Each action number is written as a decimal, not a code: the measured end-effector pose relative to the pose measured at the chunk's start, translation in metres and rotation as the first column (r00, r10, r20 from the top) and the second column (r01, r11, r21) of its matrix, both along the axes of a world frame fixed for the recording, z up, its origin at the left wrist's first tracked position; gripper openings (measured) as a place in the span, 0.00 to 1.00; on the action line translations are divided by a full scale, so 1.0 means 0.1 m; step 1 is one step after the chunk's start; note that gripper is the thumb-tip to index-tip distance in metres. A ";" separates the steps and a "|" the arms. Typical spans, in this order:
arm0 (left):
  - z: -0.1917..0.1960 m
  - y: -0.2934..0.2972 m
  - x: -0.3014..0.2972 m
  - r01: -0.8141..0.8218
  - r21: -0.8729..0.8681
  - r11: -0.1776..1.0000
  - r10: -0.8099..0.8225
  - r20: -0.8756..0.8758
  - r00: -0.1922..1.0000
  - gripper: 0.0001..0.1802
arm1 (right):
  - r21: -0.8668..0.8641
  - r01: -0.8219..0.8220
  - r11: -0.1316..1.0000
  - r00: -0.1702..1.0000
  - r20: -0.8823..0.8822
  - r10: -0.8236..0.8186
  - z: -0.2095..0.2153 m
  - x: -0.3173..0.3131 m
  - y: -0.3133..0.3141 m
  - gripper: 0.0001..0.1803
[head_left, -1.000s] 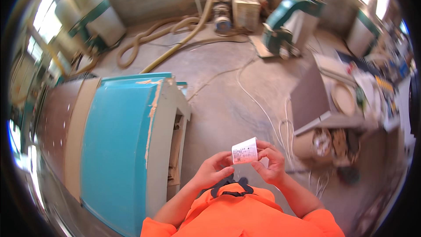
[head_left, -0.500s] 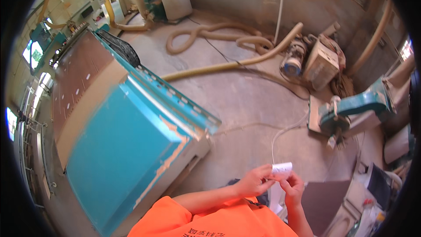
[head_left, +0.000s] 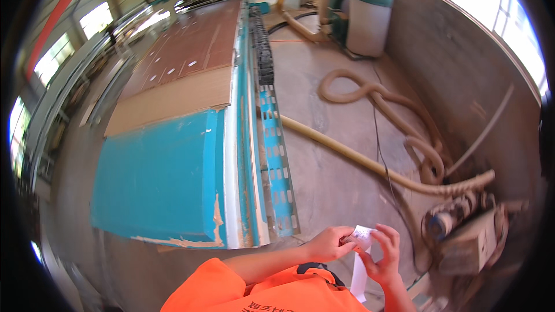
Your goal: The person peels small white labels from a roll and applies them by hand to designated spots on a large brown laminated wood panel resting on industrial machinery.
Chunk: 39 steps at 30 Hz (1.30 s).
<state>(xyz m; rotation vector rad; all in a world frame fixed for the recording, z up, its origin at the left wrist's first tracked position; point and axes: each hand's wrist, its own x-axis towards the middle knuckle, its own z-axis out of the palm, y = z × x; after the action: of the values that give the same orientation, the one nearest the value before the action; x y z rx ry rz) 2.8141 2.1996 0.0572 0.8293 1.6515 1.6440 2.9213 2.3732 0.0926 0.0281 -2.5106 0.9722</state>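
Observation:
A strip of white paper labels (head_left: 362,234) with dark print is between my hands, and its lower length hangs below them. My left hand (head_left: 330,245) is closed, thumb and fingers pinching the strip's left edge. My right hand (head_left: 385,255) has its fingers curled behind the right edge and its thumb near the lower part of the strip. To the left stands a long machine bed with a blue-green end panel (head_left: 156,179). Brown sheet material (head_left: 185,52) with several small white labels lies on its far part.
A ribbed yellowish hose (head_left: 347,153) runs across the floor from the machine's side toward a motor unit (head_left: 457,216) and a dusty box (head_left: 471,248) at right. More hose (head_left: 347,89) lies coiled by the brown wall (head_left: 462,69). A dust collector (head_left: 370,17) stands at the back.
My view has swung left and up, so the machine bed shows lengthwise and the right-hand equipment has moved toward the edge. The fingers of my right hand are more raised around the label strip.

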 end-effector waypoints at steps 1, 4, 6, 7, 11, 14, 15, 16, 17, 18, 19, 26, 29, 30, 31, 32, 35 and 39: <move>0.01 0.11 -0.17 -0.057 -0.015 0.998 0.057 0.006 0.998 0.09 | 0.122 -0.128 0.984 0.992 0.006 0.128 0.08 -0.36 0.17 0.26; -0.10 0.57 -0.71 -0.140 0.062 0.988 0.134 0.089 0.987 0.08 | 0.178 -0.320 0.931 0.947 0.046 0.317 0.00 -1.17 0.71 0.20; -0.33 0.89 -1.12 -0.204 0.103 0.973 0.189 0.145 0.971 0.10 | 0.168 -0.347 0.923 0.936 0.010 0.351 -0.16 -1.71 1.02 0.18; -0.40 1.02 -1.26 -0.220 0.079 0.972 0.204 0.169 0.964 0.10 | 0.161 -0.368 0.916 0.928 -0.001 0.373 -0.25 -1.95 1.13 0.17; -0.39 1.59 -2.44 -0.191 0.019 0.981 0.187 0.126 0.974 0.11 | 0.058 -0.351 0.934 0.934 -0.050 0.354 -0.25 -2.97 1.62 0.13; -0.18 1.87 -3.08 -0.267 0.049 0.963 0.261 0.094 0.961 0.15 | -0.046 -0.392 0.919 0.919 -0.058 0.389 -0.28 -3.64 2.01 0.10; -0.17 1.94 -3.32 -0.286 0.018 0.958 0.286 -0.090 0.954 0.15 | -0.086 -0.398 0.913 0.917 -0.072 0.393 -0.26 -3.90 2.12 0.10; -0.17 1.99 -3.57 -0.308 0.009 0.951 0.306 -0.138 0.942 0.15 | -0.052 -0.393 0.918 0.917 0.046 0.396 -0.14 -4.18 2.20 0.09; -0.19 2.03 -3.79 -0.337 0.001 0.941 0.333 -0.168 0.928 0.15 | -0.085 -0.414 0.906 0.907 0.038 0.418 -0.19 -4.48 2.25 0.08; -0.19 2.04 -4.06 -0.365 0.026 0.930 0.364 -0.189 0.912 0.13 | -0.118 -0.433 0.894 0.898 0.029 0.439 -0.27 -4.79 2.30 0.08; -0.26 2.05 -4.26 -0.434 0.043 0.900 0.434 -0.202 0.878 0.12 | -0.159 -0.454 0.877 0.885 0.030 0.464 -0.31 -5.05 2.30 0.08; -0.39 1.65 -5.50 -0.770 0.059 0.636 0.750 -0.281 0.598 0.05 | -0.722 -0.501 0.477 0.435 0.267 0.860 -0.48 -7.33 1.90 0.02; -0.36 1.39 -5.95 -0.852 -0.007 0.523 0.821 -0.266 0.506 0.05 | -0.907 -0.322 0.273 0.087 0.258 0.962 -0.41 -8.24 1.49 0.00; -0.37 1.32 -6.08 -0.885 -0.001 0.466 0.855 -0.257 0.450 0.06 | -0.900 -0.303 0.314 0.031 0.320 0.947 -0.51 -8.52 1.39 0.00; -0.40 1.25 -6.22 -0.913 0.008 0.407 0.885 -0.251 0.392 0.08 | -0.904 -0.291 0.314 -0.025 0.335 0.942 -0.52 -8.79 1.23 0.02; -0.51 1.18 -6.35 -0.944 0.031 0.329 0.930 -0.183 0.318 0.08 | -0.914 -0.265 0.309 -0.073 0.338 0.938 -0.52 -9.03 1.03 0.02; -0.79 0.95 -6.70 -0.985 -0.001 0.174 0.984 -0.028 0.174 0.10 | -0.886 -0.317 0.339 -0.075 0.380 0.922 -0.67 -9.75 0.45 0.02; -1.31 0.51 -7.36 -0.996 -0.086 0.022 0.995 0.104 0.013 0.11 | -0.883 -0.261 0.390 0.096 0.378 0.921 -1.05 -10.79 -0.23 0.00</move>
<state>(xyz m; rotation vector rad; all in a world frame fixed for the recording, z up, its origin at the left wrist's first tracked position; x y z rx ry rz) 2.0782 2.2509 -0.0734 -0.9007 2.2708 2.4691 1.8419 2.3498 -0.0119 0.7462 -2.7627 2.9437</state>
